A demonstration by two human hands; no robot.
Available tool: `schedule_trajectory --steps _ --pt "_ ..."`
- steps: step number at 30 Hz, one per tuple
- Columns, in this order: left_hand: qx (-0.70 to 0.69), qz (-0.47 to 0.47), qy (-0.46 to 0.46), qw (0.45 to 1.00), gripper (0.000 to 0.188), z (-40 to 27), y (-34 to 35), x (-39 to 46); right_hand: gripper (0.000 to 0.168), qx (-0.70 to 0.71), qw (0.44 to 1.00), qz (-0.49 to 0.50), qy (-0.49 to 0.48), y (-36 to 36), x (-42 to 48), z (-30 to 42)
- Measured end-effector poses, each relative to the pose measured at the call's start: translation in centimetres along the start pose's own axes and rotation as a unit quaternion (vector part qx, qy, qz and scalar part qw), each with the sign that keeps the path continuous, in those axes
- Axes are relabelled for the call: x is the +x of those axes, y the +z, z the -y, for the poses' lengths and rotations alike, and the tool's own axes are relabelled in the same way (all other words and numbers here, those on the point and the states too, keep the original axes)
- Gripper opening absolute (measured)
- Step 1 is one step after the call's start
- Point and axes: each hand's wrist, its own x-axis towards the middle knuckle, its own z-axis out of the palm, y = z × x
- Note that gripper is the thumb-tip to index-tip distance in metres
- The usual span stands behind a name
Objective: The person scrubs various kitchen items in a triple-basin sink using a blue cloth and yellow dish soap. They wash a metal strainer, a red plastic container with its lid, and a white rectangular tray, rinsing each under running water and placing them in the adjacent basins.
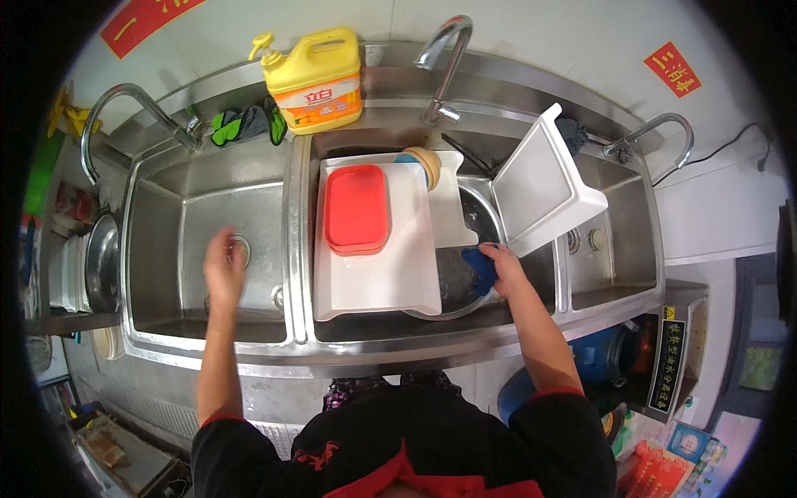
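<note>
My left hand hovers over the left steel sink basin with nothing seen in it; its fingers are blurred. My right hand grips a dark blue cloth above a round metal bowl in the middle basin. White plastic trays lie across that basin's left part. Red plastic trays, stacked, rest on the front one. Behind it, on another white tray, stand tan and blue bowls. A further white tray leans tilted at the basin's right side.
A yellow detergent jug with a pump stands on the back ledge beside green and grey gloves. Faucets rise at the left, middle and right. A right basin adjoins. Blue barrels stand below right.
</note>
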Motion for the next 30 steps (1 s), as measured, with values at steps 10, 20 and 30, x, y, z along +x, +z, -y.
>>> schedule_trajectory --steps 10,20,30 --pt "0.205 0.237 0.195 0.929 0.033 -9.9 16.1 -2.8 0.025 -0.03 0.993 0.1 0.063 -3.1 2.0 -0.1" --pt "0.098 0.238 0.134 0.957 0.021 -14.8 15.0 -0.5 0.028 0.028 0.987 0.154 0.02 -0.5 0.9 4.1" --pt "-0.195 0.339 0.023 0.92 0.033 -23.6 14.5 -4.4 0.038 -0.156 0.8 0.233 -0.531 9.9 -4.6 5.9"
